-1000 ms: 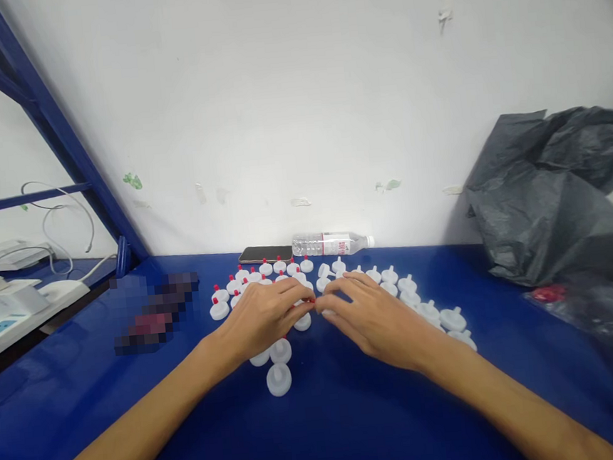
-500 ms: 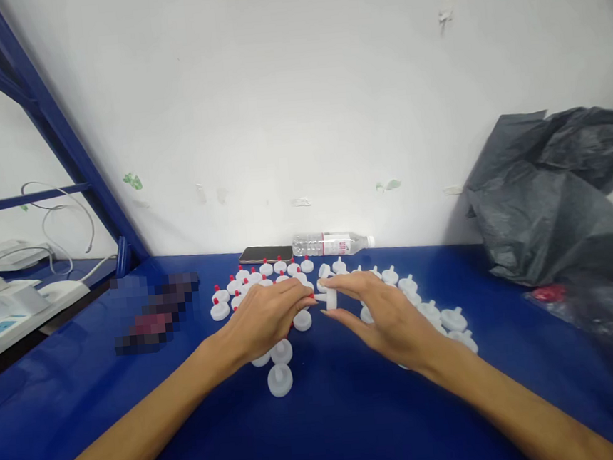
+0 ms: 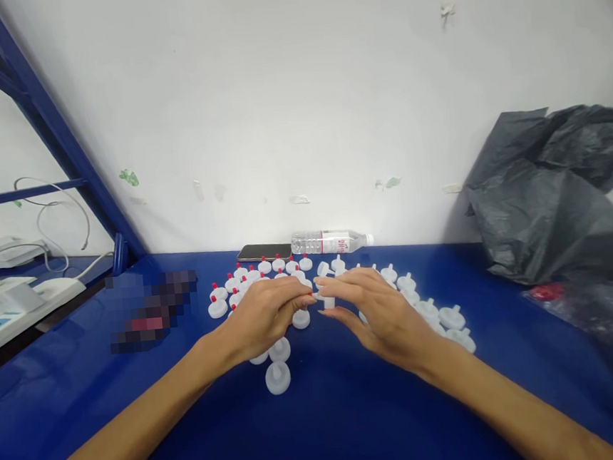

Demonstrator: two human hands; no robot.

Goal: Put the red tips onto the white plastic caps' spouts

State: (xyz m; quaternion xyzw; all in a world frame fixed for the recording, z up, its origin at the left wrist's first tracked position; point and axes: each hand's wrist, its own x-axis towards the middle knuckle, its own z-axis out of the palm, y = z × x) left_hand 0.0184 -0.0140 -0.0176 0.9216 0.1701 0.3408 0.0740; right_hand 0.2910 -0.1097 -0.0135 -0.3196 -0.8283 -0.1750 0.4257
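A white nozzle cap (image 3: pixel 329 302) lies sideways between the thumb and fingers of my right hand (image 3: pixel 386 309), its spout pointing left. My left hand (image 3: pixel 267 306) pinches a small red tip cap (image 3: pixel 311 297) at the end of that spout, mostly covered by the fingertips. Left of and behind my left hand stand several white caps with red tips (image 3: pixel 217 307). Several plain white caps (image 3: pixel 452 317) spread out behind and beyond my right hand. In front of my left hand sits another white cap (image 3: pixel 278 378), spout up.
At the back by the wall lie a phone (image 3: pixel 264 252) and a clear plastic bottle (image 3: pixel 332 241). A grey plastic bag (image 3: pixel 545 202) and a clear bag (image 3: pixel 603 311) with something red occupy the right side. A power strip (image 3: pixel 3 324) and a blue frame (image 3: pixel 55 123) are at left.
The white nozzle cap, hidden a second ago, came into sight between my hands. My right hand opened wider around it and then turned slightly over it. My left hand has stayed nearly still.
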